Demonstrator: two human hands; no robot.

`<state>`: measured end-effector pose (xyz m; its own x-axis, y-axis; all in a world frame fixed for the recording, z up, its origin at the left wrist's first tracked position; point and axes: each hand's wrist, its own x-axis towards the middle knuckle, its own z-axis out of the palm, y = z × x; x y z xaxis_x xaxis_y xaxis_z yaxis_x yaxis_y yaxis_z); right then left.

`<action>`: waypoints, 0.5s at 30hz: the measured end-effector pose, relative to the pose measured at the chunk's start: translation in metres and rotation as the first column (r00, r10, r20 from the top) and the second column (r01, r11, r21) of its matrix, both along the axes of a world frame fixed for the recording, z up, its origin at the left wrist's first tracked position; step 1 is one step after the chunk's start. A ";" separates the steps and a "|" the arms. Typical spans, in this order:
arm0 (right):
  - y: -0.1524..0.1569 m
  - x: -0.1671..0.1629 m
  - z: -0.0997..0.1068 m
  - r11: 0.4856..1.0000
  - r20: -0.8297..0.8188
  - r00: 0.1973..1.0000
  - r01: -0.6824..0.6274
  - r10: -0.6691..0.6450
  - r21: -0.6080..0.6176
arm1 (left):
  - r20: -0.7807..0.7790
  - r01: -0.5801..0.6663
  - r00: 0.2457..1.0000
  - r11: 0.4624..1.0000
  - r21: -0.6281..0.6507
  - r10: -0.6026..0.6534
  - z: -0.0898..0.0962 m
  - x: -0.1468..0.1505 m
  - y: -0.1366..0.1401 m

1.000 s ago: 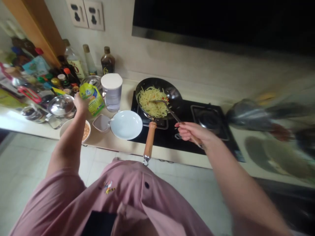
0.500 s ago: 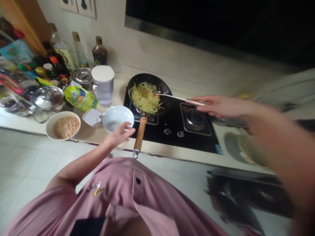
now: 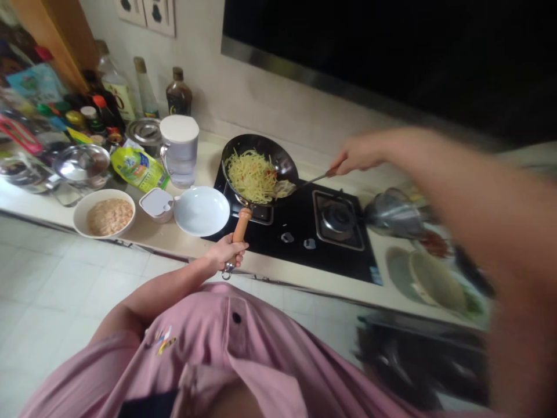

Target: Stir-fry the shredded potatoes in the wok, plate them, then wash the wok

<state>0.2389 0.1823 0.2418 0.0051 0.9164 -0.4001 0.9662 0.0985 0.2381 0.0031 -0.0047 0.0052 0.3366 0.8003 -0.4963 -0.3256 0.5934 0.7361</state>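
My left hand [image 3: 227, 253] is wrapped round the wooden handle of a black wok [image 3: 285, 165] on the left burner. Pale yellow shreds [image 3: 250, 174], perhaps potato, with small red bits lie in the wok. At the end of my outstretched arm, my right hand [image 3: 354, 157] grips the handle of a spatula [image 3: 311, 181]. The spatula's blade rests at the right side of the shreds, inside the wok. Just left of the wok handle stands a white bowl [image 3: 202, 212], with nothing visible in it.
A lidded white container [image 3: 157, 204], a bowl of pinkish-beige food [image 3: 104, 215], a water pitcher [image 3: 180, 152] and several bottles crowd the left counter. Right of the black hob [image 3: 282, 255] are a metal vessel [image 3: 394, 213] and a beige bowl [image 3: 435, 281]. A dark hood [image 3: 369, 64] overhangs the back.
My left hand has moved from over the white bowl to the wok handle and closed on it. The spatula, held in my right hand, has turned and its blade now shows at the shreds' right side.
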 end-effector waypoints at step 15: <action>-0.015 0.041 -0.015 0.934 0.306 0.943 -0.224 0.135 0.280 | -0.022 0.033 0.999 0.999 0.001 -0.033 -0.006 -0.002 0.002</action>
